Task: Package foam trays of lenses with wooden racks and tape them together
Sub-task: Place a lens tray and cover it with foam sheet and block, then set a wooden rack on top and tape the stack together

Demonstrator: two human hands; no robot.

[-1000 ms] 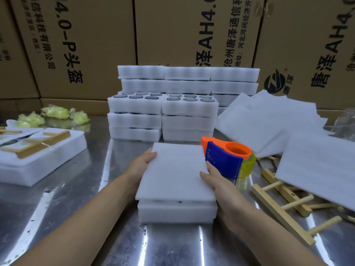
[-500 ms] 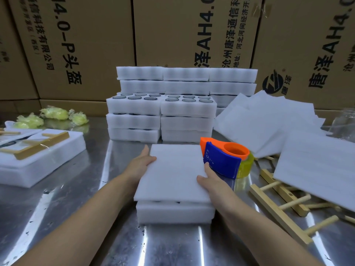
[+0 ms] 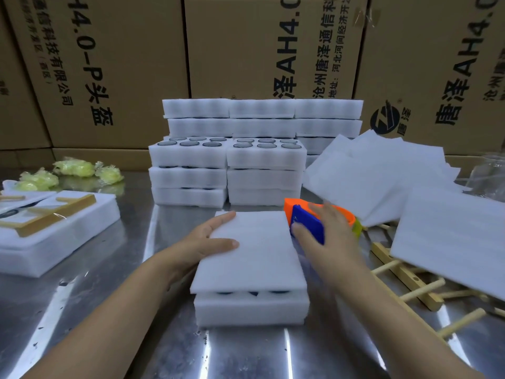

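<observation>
Left hand (image 3: 207, 239) lies flat, fingers straight, on the left edge of the thin white foam sheet (image 3: 254, 258), with the thumb stretched across its matte top. The sheet covers a thick white foam tray (image 3: 251, 310) of dark round lenses (image 3: 251, 292), which stands mid-front on the reflective steel desk (image 3: 109, 296). Right hand (image 3: 328, 239), motion-blurred, arches over the orange-and-blue plastic tape dispenser (image 3: 308, 231) beside the sheet's far right corner; whether it grips cannot be told. Pale wooden peg racks (image 3: 404, 274) lie further right.

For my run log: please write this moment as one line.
left hand: rests on foam sheet over tray | right hand: on tape dispenser | taping: not begun
</observation>
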